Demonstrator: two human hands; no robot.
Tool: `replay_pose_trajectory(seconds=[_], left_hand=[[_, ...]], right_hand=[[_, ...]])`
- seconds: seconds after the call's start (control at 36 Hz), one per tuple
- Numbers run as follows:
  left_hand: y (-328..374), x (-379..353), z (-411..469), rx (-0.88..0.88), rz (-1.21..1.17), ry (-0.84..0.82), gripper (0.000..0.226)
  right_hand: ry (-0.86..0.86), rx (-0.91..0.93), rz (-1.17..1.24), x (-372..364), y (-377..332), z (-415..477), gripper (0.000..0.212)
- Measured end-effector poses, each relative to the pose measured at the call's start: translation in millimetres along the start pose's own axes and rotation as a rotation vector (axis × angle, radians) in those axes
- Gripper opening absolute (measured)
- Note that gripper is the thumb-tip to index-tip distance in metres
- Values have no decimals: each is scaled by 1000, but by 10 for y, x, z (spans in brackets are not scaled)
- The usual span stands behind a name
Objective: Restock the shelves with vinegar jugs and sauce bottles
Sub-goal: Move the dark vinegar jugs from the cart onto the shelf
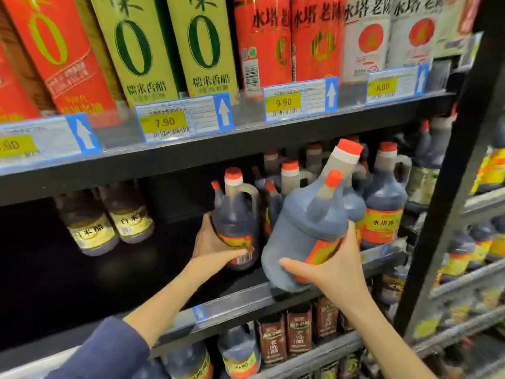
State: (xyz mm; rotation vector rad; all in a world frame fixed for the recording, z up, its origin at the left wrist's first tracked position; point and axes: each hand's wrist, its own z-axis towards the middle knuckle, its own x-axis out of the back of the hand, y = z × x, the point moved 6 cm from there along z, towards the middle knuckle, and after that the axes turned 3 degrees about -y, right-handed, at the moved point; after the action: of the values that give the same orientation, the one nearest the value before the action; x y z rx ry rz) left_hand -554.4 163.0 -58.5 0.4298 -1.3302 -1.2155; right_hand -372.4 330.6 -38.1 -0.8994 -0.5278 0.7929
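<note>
My right hand [330, 266] grips the base of a dark vinegar jug [303, 222] with a red cap, tilted and lifted just above the front edge of the middle shelf [382, 258]. My left hand [211, 246] holds the lower part of a second dark jug [236, 217] that stands upright on the same shelf, to the left. Behind and to the right, several more jugs of the same kind [382, 203] stand in rows.
Two pale-labelled bottles [109, 220] stand far back on the left of the shelf, with dark open space in front. Tall cartons and bottles fill the upper shelf behind price tags [300, 101]. Brown-labelled bottles [287, 335] and jugs sit below. A black upright post [451, 209] stands at right.
</note>
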Motion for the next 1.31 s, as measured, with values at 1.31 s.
replay_pose_trajectory(seconds=[1.31], left_hand=[[203, 248, 821, -33, -171, -223, 48]], right_hand=[[51, -51, -98, -371, -181, -194, 92]])
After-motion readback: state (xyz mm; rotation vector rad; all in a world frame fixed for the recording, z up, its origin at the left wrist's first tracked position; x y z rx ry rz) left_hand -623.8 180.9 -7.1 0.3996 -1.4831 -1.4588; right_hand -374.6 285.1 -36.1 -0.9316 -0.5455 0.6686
